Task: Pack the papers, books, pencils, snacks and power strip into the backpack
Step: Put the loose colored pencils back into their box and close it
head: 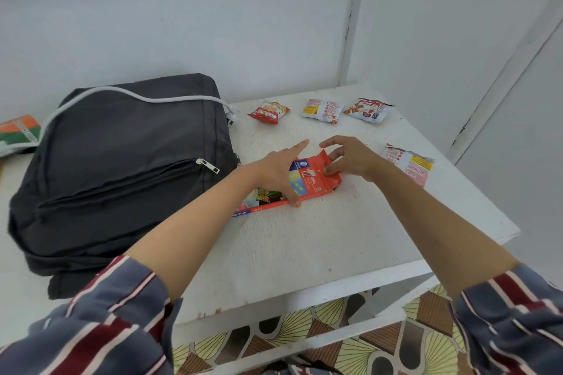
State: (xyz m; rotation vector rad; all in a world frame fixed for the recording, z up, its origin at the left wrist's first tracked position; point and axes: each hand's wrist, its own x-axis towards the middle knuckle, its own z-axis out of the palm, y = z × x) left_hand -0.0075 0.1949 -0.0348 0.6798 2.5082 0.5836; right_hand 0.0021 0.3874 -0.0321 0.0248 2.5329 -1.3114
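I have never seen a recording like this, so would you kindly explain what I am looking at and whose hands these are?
There is no machine here. A person wears a camera on the head, and this single picture looks forward and down at their own two bare hands. The left hand holds a red pencil box down on the white table, while the right hand pinches the flap at the box's open end. To the left lies a dark backpack with a white cable draped over it. Four snack packets lie further back and to the right, none of them touched.
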